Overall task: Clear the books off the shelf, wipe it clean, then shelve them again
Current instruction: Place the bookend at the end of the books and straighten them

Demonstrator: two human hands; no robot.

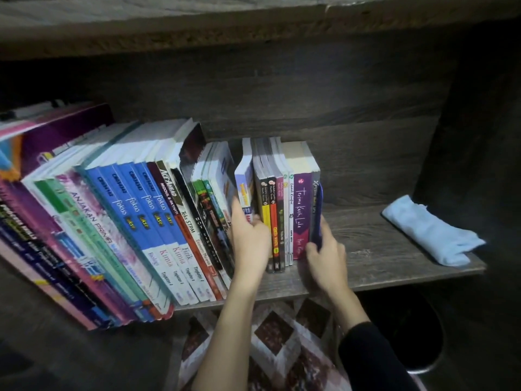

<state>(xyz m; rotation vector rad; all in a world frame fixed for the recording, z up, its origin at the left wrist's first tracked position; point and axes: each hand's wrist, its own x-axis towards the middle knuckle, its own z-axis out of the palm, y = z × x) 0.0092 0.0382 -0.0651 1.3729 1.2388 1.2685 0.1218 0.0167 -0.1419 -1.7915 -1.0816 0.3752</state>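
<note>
A grey wooden shelf (377, 251) holds a long row of tall textbooks (146, 218) leaning to the left. Right of them stands a small group of upright novels (284, 215). Between the two groups is a thin white-and-blue book (244, 184). My left hand (249, 241) reaches into that gap and pinches the thin book's lower spine, finger on its left and thumb on its right. My right hand (325, 256) grips the right end of the novels, fingers curled round the outermost blue-edged book (318, 218). A folded light-blue cloth (431, 235) lies on the shelf's right end.
Bare shelf board lies between the novels and the cloth. The dark back panel and side wall (473, 136) close the compartment, with another board overhead. Below the shelf are a patterned fabric (282, 348) and a dark round container (408, 337).
</note>
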